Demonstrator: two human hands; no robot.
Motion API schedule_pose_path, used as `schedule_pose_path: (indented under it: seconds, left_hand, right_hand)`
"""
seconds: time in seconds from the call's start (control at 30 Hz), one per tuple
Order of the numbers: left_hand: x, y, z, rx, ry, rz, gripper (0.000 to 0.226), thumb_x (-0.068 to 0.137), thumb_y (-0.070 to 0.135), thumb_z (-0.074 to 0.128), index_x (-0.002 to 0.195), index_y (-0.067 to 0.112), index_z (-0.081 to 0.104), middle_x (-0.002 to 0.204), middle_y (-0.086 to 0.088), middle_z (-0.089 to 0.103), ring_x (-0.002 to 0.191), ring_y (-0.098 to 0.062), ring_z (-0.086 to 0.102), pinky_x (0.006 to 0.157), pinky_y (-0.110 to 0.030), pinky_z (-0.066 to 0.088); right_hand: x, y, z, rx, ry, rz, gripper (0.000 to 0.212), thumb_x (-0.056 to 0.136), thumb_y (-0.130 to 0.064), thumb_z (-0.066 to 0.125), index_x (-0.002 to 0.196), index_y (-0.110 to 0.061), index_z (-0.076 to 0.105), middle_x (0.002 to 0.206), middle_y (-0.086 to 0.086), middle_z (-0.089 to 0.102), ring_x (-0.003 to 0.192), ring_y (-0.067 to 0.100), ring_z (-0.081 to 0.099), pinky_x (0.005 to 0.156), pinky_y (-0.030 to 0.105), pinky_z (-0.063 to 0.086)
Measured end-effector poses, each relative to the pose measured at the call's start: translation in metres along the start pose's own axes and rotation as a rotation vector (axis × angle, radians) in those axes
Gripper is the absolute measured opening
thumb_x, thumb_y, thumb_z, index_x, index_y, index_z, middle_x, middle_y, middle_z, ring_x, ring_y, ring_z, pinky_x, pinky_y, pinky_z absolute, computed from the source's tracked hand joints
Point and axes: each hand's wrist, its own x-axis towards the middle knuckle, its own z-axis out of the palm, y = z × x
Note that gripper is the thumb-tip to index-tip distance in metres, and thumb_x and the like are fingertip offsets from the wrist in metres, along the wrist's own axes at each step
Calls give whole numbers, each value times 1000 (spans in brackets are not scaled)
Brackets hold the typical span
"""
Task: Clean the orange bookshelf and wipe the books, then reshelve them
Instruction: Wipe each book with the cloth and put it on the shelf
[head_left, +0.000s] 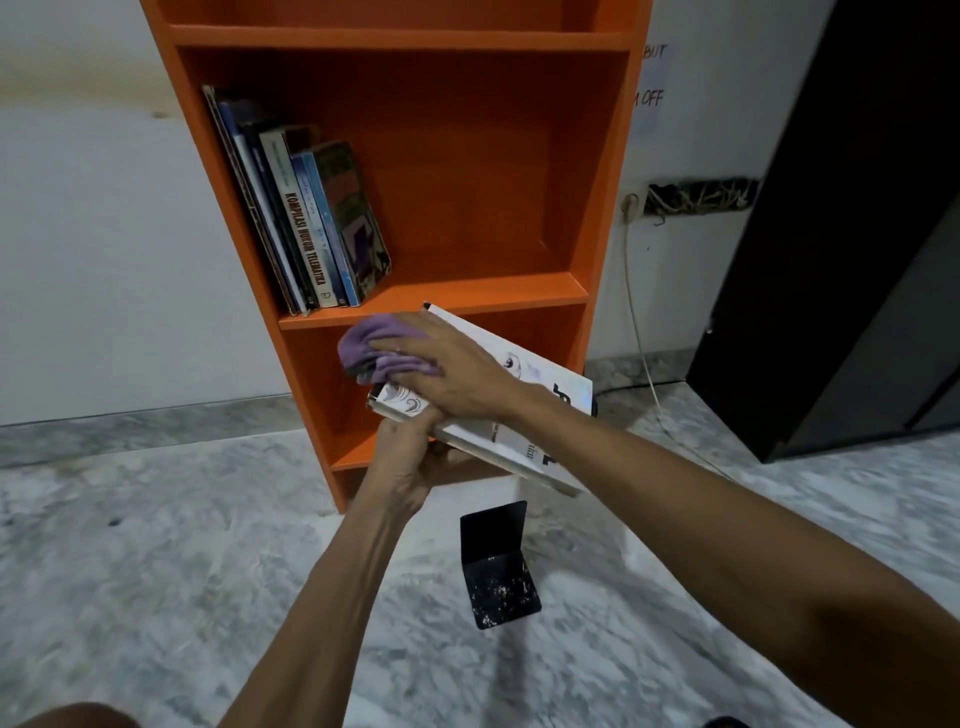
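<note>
The orange bookshelf (519, 291) stands against the white wall. Several books (311, 218) lean to the left on its middle shelf. In front of the lower shelf a white book (524, 374) is held tilted, cover up. My left hand (405, 457) grips it from below at its near edge. My right hand (452, 374) presses a purple cloth (374, 345) flat onto the cover's upper left part.
A black metal bookend (496, 564) stands on the grey marble floor (156, 571) just below the book. A white cable (641, 338) runs down the wall on the right. A dark cabinet (841, 234) fills the right side.
</note>
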Motion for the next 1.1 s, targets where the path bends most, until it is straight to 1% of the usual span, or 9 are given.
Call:
schedule_pose_path:
  seconds: [0.2, 0.33, 0.43, 0.57, 0.67, 0.8, 0.9, 0.97, 1.1]
  left_hand:
    - [-11, -8, -8, -46, -56, -103, 20, 86, -5, 60, 103, 7, 62, 97, -15, 73, 92, -37, 67, 80, -69, 50]
    - [-5, -10, -3, -38, -60, -109, 20, 86, -6, 61, 102, 7, 61, 90, -11, 75, 84, -30, 71, 76, -63, 54]
    - [9, -8, -1, -99, 7, -135, 16, 84, -7, 57, 92, 6, 65, 76, -9, 72, 70, -25, 69, 59, -42, 60]
    - [23, -11, -14, -205, 67, -199, 18, 78, -3, 58, 93, 4, 67, 93, -18, 66, 82, -30, 64, 80, -52, 56]
    - [22, -12, -25, -210, 154, -190, 12, 80, -3, 61, 89, 4, 64, 88, -15, 67, 74, -27, 65, 62, -40, 58]
    - [17, -10, -31, -263, 223, -166, 23, 84, -5, 60, 105, 6, 60, 101, -12, 70, 88, -29, 69, 73, -50, 58]
    - [11, -6, -30, -365, 209, -195, 20, 86, -3, 60, 104, 7, 59, 106, -13, 69, 93, -29, 68, 68, -50, 59]
    - [7, 2, -23, -436, 191, -200, 20, 88, 1, 60, 107, 9, 59, 109, -13, 67, 97, -29, 66, 70, -50, 57]
    - [0, 17, -1, -475, 175, -189, 25, 89, 3, 60, 113, 9, 57, 113, -14, 65, 99, -29, 65, 74, -48, 58]
  right_hand:
    - [42, 82, -8, -153, 192, 445, 39, 97, -7, 53, 129, -29, 58, 123, 8, 63, 93, 23, 62, 70, 33, 53]
    - [33, 70, -11, -189, 443, 446, 39, 99, -12, 51, 136, -23, 54, 123, 10, 55, 103, 23, 53, 79, 29, 51]
    - [-1, 30, 9, -95, 192, 153, 33, 98, -32, 54, 130, -32, 60, 122, 3, 63, 103, 20, 61, 83, 36, 53]
    - [-58, 24, 23, -80, 106, 106, 34, 97, -32, 54, 130, -26, 62, 123, 7, 64, 112, 26, 56, 91, 38, 44]
    - [-103, 41, 18, -160, -20, -7, 40, 95, -27, 58, 135, -24, 58, 118, 12, 62, 102, 30, 56, 81, 39, 46]
    - [-144, 77, 7, -230, -67, 257, 38, 94, -10, 58, 131, -17, 61, 110, 14, 61, 95, 31, 60, 74, 35, 50]
    - [-151, 84, -5, 450, 294, 788, 23, 99, -2, 46, 116, -2, 62, 103, 8, 61, 88, 21, 63, 84, 18, 47]
    - [-144, 78, -6, 1057, 580, 994, 21, 104, -21, 48, 104, -8, 64, 89, 9, 63, 75, 19, 60, 82, 32, 51]
    - [-119, 48, 5, 1494, 564, 867, 55, 90, -59, 57, 116, -12, 66, 108, 14, 72, 85, 27, 67, 75, 39, 56]
